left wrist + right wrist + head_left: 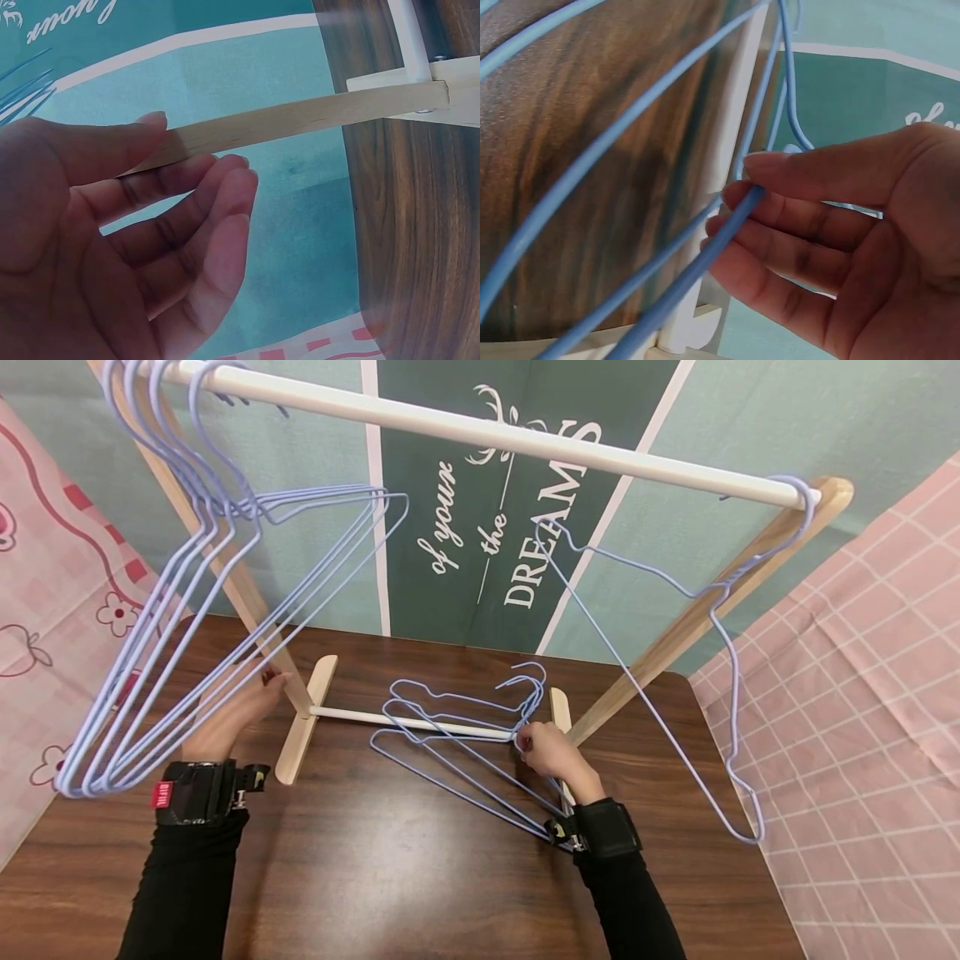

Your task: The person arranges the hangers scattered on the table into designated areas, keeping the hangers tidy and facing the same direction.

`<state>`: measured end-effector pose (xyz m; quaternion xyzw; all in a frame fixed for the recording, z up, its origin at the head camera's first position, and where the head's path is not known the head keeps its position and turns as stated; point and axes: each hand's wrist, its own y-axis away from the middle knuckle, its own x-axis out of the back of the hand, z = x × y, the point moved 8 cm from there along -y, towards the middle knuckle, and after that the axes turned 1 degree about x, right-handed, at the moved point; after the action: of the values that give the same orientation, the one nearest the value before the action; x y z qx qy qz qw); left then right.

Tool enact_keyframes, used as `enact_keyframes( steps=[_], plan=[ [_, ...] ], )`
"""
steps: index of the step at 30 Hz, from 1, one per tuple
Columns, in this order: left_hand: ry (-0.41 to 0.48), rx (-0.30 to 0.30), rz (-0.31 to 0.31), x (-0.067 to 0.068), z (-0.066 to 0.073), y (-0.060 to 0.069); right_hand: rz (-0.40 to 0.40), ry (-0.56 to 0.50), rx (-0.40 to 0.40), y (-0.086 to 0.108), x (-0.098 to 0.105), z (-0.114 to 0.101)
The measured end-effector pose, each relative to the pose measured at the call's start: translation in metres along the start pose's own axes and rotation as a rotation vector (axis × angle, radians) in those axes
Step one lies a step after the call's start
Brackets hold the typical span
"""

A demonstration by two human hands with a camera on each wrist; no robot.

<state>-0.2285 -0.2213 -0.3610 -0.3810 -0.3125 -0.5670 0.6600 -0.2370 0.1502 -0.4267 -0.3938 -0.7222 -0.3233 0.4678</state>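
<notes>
My left hand (240,702) grips the wooden upright (247,127) at the left of a garment rack, thumb on one side and fingertips on the other. Low at the right, my right hand (551,752) pinches the wire of a blue hanger (686,277) between thumb and fingers. That hanger belongs to several lying overlapped on the table, their hooks toward the back right; which of them is held cannot be told in the head view. Several matching hangers (330,491) hang together at the rail's left end. A single hanger (733,677) hangs at its right end.
The white top rail (480,435) spans the view above both hands. A lower white bar (352,716) joins the wooden feet (303,731) on the brown table (360,877). Behind stands a green cloth with lettering (525,568); a pink checked cloth (862,693) is at right.
</notes>
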Motion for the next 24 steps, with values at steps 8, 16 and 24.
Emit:
enact_keyframes(
  steps=[8, 16, 24],
  plan=[
    [0.1, -0.051, 0.035, -0.001, 0.001, -0.002, -0.019, -0.087, 0.08, 0.008, 0.009, -0.008],
    [0.087, -0.006, 0.027, -0.002, -0.001, 0.0, -0.052, -0.134, 0.111, 0.012, 0.012, -0.011],
    [0.102, -0.012, 0.028, 0.0, 0.0, 0.0, -0.071, -0.166, 0.108, 0.016, 0.017, -0.012]
  ],
)
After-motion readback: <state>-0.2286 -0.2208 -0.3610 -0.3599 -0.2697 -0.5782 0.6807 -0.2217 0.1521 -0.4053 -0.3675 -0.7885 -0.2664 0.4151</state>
